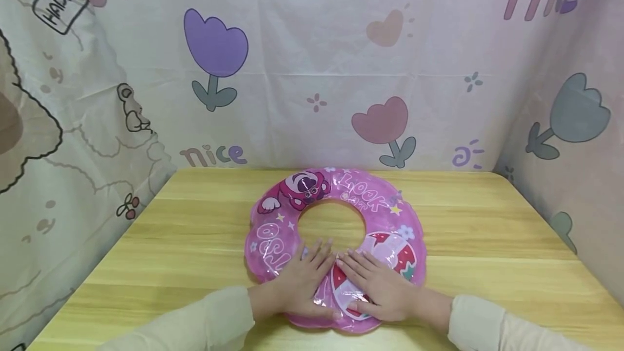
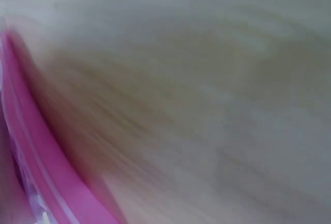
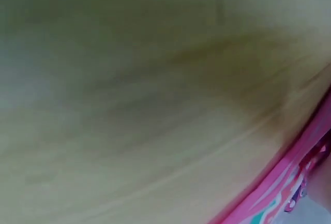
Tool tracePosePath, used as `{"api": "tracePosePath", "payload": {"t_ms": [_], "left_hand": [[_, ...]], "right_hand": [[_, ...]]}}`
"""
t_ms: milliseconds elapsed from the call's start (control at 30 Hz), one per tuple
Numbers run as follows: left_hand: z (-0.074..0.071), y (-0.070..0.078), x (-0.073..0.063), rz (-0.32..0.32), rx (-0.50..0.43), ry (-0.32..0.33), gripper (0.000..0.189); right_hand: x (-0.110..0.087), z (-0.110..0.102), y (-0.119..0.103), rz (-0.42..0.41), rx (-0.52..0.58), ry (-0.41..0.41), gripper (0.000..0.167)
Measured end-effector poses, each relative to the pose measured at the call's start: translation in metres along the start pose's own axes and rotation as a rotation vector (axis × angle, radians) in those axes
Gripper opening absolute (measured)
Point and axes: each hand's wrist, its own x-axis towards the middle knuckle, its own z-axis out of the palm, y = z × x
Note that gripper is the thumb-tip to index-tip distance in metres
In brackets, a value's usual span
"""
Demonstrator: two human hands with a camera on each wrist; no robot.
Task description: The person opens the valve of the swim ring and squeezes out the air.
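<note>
A pink inflatable swim ring (image 1: 263, 232) with a bear, strawberries and white lettering printed on it lies flat on the wooden table. Both hands rest on its near side, fingers stretched toward the centre hole. My left hand (image 1: 304, 280) presses on the near left part, thumb pointing right. Beside it, my right hand (image 1: 380, 286) lies flat over a printed strawberry. In the left wrist view only the ring's edge (image 2: 46, 146) shows at the lower left. The right wrist view has its edge (image 3: 279, 188) at the lower right.
The light wooden table (image 1: 487, 232) extends left, right and behind the ring. A pale cloth backdrop (image 1: 302, 42) printed with tulips, hearts and words rises behind the table and along both sides.
</note>
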Motion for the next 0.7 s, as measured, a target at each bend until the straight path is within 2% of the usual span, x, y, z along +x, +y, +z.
{"api": "tracePosePath", "payload": {"t_ms": [233, 367, 500, 600, 700], "left_hand": [[0.013, 0.001, -0.002, 0.005, -0.017, 0.009, 0.108], [0.017, 0.002, -0.002, -0.003, 0.015, 0.011, 0.11], [0.019, 0.003, -0.002, -0.023, 0.001, 0.011, 0.114], [0.021, 0.003, -0.003, -0.024, -0.012, 0.034, 0.115], [0.022, 0.003, -0.004, 0.003, -0.012, 0.079, 0.113]], "right_hand": [[-0.002, 0.005, -0.002, 0.046, 0.052, -0.041, 0.071], [-0.002, 0.008, -0.001, 0.045, 0.042, -0.051, 0.071], [-0.002, 0.008, -0.001, 0.034, 0.024, -0.05, 0.071], [-0.002, 0.008, -0.001, 0.025, 0.019, -0.041, 0.07], [-0.003, 0.009, -0.001, 0.015, 0.013, -0.024, 0.07]]}}
